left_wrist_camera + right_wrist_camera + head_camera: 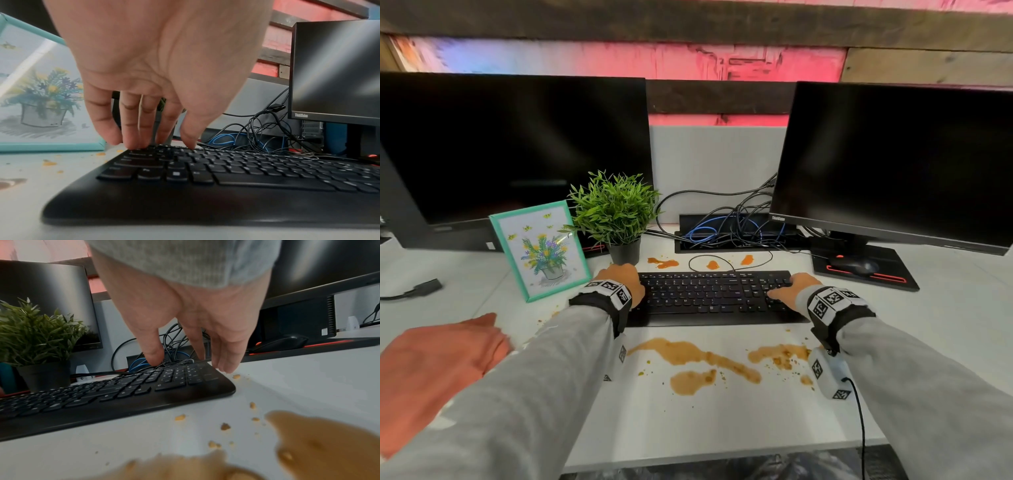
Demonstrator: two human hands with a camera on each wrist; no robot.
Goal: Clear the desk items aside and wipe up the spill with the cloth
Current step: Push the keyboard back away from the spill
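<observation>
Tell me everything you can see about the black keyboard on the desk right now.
The keyboard is a full-width black one with low flat keys, a number pad at its right end and a smooth, plastic-looking front lip. It lies flat on the white desk, between the two monitors, with brown spill in front of it and smaller orange blots behind. The left hand rests fingertips on its far left corner; the right hand reaches over its right end, thumb on the keys. A thin cable loops behind it.
</observation>
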